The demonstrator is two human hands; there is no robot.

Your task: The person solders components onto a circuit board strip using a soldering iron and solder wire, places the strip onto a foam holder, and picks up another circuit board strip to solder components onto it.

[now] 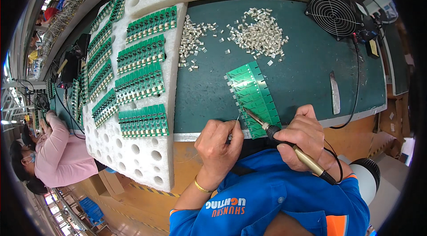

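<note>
A green circuit board panel (254, 85) lies at a slant near the front edge of the green worktop. My right hand (302, 136) is closed around the handle of a soldering iron (308, 160); the iron's tip reaches the left edge of the panel. Pinched in the fingers of my left hand (219, 145) is a thin solder wire (239, 116), its end close to the iron's tip. Whether tip and wire touch is too small to tell. Behind the panel lies a heap of small white connectors with metal pins (260, 33), and a second heap (192, 40) sits to its left.
White foam boards (165, 165) at the left carry rows of populated green circuit boards (141, 82). A black fan (332, 11) stands at the back right. A flat metal strip (335, 93) and a black cable (357, 80) lie at the right. A person in pink (64, 156) sits far left.
</note>
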